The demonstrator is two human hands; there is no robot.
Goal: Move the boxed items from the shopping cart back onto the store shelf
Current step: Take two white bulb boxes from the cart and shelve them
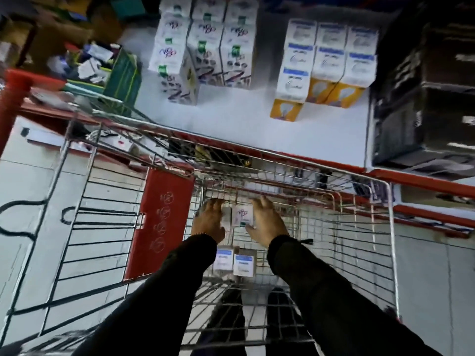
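Both my hands reach down into the wire shopping cart [303, 176]. My left hand [208, 219] and my right hand [267, 219] flank a small white box with a purple logo [242, 214], fingers spread, pressing its two sides. A second white box edge shows beside my left hand. Nearer me on the cart floor lie two white boxes with blue bands [243, 264]. On the white store shelf [231, 119] ahead stand rows of matching purple-logo boxes [205, 50] and blue-band boxes with yellow bases [329, 62].
A red plastic child-seat flap [159, 222] hangs at the cart's left. An open green carton of mixed goods [102, 68] sits at the shelf's left. Dark stacked boxes [426, 98] fill the shelf's right. Red shelf rails run behind the cart.
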